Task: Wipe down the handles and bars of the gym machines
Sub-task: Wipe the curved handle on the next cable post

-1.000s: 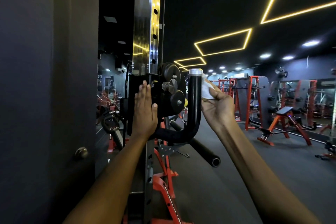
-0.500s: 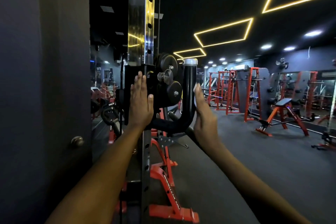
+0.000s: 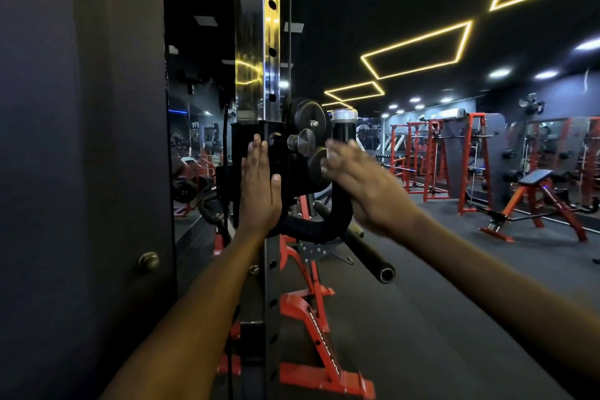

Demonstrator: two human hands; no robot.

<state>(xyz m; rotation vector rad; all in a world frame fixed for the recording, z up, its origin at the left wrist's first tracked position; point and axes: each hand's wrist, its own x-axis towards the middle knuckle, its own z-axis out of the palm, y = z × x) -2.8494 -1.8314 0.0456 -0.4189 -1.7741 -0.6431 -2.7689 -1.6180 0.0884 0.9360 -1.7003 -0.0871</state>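
Left hand (image 3: pixel 259 185) lay flat, fingers straight and together, palm pressed on the black metal carriage block (image 3: pixel 250 153) clamped to the shiny perforated steel upright post (image 3: pixel 256 42), just left of centre. Nothing held in it, just bracing.

Right hand (image 3: pixel 360 182) was over the black rubber-coated J-shaped handle (image 3: pixel 318 227) with the silver end cap (image 3: pixel 344 114), fingers spread loosely across the vertical stem below the cap. It was motion-blurred; a pale patch at the fingertips might have been a cloth, but I could not tell, nor whether the fingers curled round the stem or only brushed it.

The handle sat just right of the post, curving down from the cap and back under toward the carriage, beside the black round pulley discs (image 3: pixel 308 117). A long black tube bar (image 3: pixel 367 253) angled out below it toward the near right. Red-framed racks (image 3: pixel 431 153) and a red-legged padded bench (image 3: pixel 535 191) stood far right across the dark floor.

Handling judgement: the handle looked rigid and fixed, heavy steel under a grippy coating, so it should not shift; wrapping the stem and sliding along the bend seems best. The polished cap and post would likely be slick. Pulleys may spin, poor holds.
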